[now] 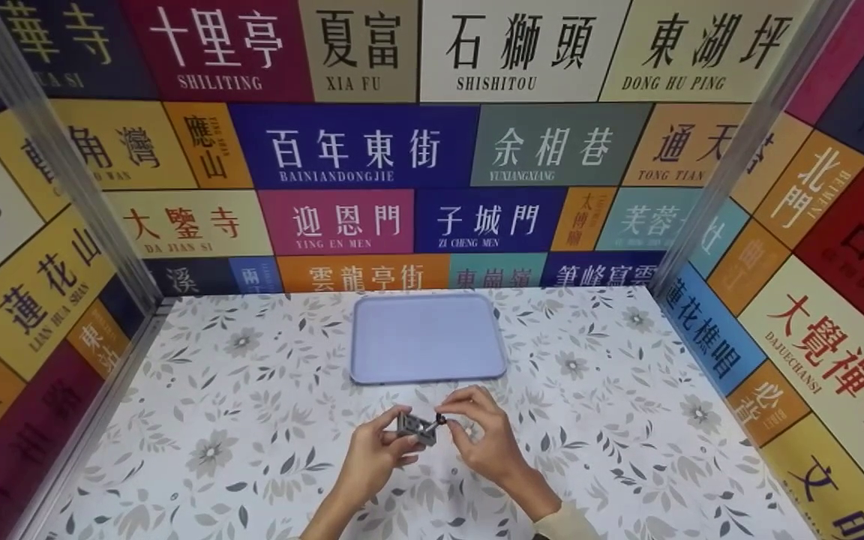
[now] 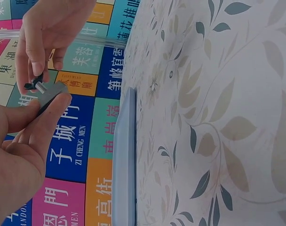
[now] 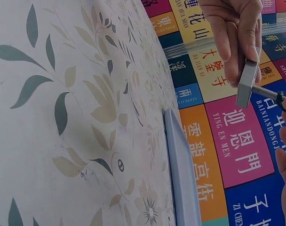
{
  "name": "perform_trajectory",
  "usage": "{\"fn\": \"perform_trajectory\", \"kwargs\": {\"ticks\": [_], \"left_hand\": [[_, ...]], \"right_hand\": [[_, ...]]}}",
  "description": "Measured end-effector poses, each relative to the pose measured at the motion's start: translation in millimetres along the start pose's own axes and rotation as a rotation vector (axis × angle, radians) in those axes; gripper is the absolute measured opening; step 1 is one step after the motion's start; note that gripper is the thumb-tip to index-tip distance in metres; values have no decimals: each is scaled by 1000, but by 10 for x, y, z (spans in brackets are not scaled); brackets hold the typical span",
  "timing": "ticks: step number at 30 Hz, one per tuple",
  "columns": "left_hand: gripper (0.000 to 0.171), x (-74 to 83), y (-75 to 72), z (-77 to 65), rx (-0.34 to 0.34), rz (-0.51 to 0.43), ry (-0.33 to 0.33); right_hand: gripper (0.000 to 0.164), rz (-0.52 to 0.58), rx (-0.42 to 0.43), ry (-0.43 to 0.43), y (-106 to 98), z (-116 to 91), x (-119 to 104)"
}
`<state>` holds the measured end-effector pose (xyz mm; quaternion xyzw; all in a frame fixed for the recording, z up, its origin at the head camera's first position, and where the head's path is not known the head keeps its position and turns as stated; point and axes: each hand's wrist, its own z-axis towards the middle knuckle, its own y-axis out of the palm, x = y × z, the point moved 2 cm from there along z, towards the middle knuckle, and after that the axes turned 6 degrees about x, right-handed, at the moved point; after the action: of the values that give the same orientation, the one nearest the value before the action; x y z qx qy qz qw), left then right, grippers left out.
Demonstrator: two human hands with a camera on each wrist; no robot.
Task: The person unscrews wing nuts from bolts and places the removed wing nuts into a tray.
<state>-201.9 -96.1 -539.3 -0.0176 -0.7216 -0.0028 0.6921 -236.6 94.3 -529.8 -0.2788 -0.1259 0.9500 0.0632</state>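
Over the patterned table, my left hand (image 1: 369,456) grips a small grey metal block (image 3: 247,85) between thumb and fingers. My right hand (image 1: 493,442) pinches the dark winged head of a thumb screw (image 2: 40,86). In the right wrist view the screw's threaded shank (image 3: 264,92) meets one side of the block, with a length of thread still showing outside it. How deep the tip sits cannot be told. Both hands are close together, in front of a pale lilac tray (image 1: 428,337).
The tray lies flat near the back of the table (image 1: 274,420), which has a leaf and flower print. Panels with large characters (image 1: 357,146) stand behind and on both sides. Clear strips (image 1: 739,142) run along the corners.
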Motion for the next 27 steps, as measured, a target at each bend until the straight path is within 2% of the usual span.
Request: {"fn": "perform_trajectory", "kwargs": {"ticks": [4, 12, 22, 27], "left_hand": [[49, -6, 6, -5, 3, -16, 0], [48, -15, 7, -5, 3, -23, 9], [50, -28, -2, -4, -1, -32, 10], [48, -32, -2, -12, -4, -37, 11]], "right_hand": [[29, 3, 8, -31, 19, -62, 137], [31, 10, 22, -26, 31, -72, 152], [30, 43, 43, -55, 3, 97, -115], [31, 51, 34, -57, -6, 113, -151]]}}
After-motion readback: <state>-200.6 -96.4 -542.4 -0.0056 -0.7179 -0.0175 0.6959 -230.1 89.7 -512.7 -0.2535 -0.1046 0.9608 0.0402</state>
